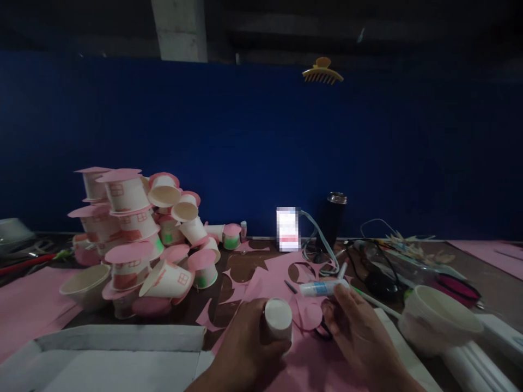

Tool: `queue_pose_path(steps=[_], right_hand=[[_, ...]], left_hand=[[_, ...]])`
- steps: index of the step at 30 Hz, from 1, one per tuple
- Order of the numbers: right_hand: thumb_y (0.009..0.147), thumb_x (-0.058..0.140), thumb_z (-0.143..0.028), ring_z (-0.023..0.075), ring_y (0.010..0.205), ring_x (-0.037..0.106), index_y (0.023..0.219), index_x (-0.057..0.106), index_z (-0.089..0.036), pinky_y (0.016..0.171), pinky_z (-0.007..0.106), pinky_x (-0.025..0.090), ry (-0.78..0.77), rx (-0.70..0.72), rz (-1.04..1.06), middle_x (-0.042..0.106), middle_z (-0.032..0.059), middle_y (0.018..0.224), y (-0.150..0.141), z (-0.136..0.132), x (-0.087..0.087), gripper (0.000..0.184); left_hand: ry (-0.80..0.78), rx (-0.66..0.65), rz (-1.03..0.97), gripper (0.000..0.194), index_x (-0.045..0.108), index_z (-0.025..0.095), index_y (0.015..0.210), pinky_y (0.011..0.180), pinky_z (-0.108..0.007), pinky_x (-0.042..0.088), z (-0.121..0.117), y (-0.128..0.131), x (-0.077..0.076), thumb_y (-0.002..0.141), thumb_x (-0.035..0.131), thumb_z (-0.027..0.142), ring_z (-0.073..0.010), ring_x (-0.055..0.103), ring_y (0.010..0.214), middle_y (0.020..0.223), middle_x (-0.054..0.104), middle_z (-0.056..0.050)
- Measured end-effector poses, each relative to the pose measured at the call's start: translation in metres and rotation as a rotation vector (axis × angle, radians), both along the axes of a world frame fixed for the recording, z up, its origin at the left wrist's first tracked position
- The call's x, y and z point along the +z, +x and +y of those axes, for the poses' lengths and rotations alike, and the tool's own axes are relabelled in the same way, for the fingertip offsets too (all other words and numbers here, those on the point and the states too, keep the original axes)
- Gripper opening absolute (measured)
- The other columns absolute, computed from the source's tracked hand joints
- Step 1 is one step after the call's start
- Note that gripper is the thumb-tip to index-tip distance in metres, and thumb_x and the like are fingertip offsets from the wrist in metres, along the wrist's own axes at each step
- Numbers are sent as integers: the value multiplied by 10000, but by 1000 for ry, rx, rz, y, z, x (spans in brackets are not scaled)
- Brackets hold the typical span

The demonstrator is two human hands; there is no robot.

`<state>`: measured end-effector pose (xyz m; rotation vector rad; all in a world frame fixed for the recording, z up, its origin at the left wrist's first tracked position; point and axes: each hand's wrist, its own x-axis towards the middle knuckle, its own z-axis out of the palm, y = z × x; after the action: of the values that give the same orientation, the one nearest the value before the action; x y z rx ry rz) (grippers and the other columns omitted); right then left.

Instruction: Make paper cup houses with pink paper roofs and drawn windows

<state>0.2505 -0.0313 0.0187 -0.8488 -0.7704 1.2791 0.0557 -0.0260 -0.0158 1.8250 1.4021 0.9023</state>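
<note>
My left hand is closed round a white paper cup, its round pale end facing up. To the right, my right hand has its thumb and index finger apart. The index fingertip meets the right end of a white glue tube with blue print. Beside the thumb lies a small pink paper disc, with scissors partly hidden near it. Cut pink paper spreads beneath and beyond both hands.
Decorated paper cups with pink disc tops are stacked at the left. A white box lies front left. A lit phone and dark bottle stand at the back. A pale bowl, cables and clutter fill the right.
</note>
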Motion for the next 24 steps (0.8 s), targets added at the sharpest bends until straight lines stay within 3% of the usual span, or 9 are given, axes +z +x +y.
queue_pose_path(steps=[3,8,11,14,18,24], right_hand=[[691,775,-486,87,469,439,938,679,-217,395,184,368,9,-51,-57,550,-33,597,0,0,3,377],[820,634,-514,112,502,481,1134,629,-255,438,225,436,76,-40,-201,585,-12,683,-4,-5,0,406],[872,559,-514,119,521,525,1157,604,-240,478,242,462,153,-47,-465,642,22,801,-9,-9,-5,398],[903,501,-512,129,528,528,1156,588,-208,497,238,462,180,-54,-653,627,12,719,-13,-13,-7,405],[915,471,-513,134,516,498,1175,563,-195,459,230,420,165,-60,-753,611,4,673,-16,-15,-7,421],[905,488,-505,154,520,540,1145,584,-211,499,259,458,168,-34,-778,641,10,668,-18,-16,-7,391]], left_hand=[[-34,-3,-7,366,627,232,1000,762,-301,414,-2,0,3,636,670,219,-211,566,875,980,649,-17],[-59,0,9,376,626,237,997,744,-297,407,-2,0,9,625,678,211,-207,573,861,964,653,-10],[-56,4,26,376,633,235,986,743,-299,401,-1,1,12,614,690,217,-208,569,862,972,652,-11],[-64,-14,21,400,632,235,1003,765,-303,398,-1,0,14,611,711,244,-215,564,887,991,651,-16],[-38,-8,33,380,630,241,995,763,-317,393,-1,-2,10,626,711,266,-234,552,902,991,642,-25],[-15,-38,-1,396,635,246,1006,779,-321,400,0,-4,5,629,743,306,-234,546,912,989,638,-26]])
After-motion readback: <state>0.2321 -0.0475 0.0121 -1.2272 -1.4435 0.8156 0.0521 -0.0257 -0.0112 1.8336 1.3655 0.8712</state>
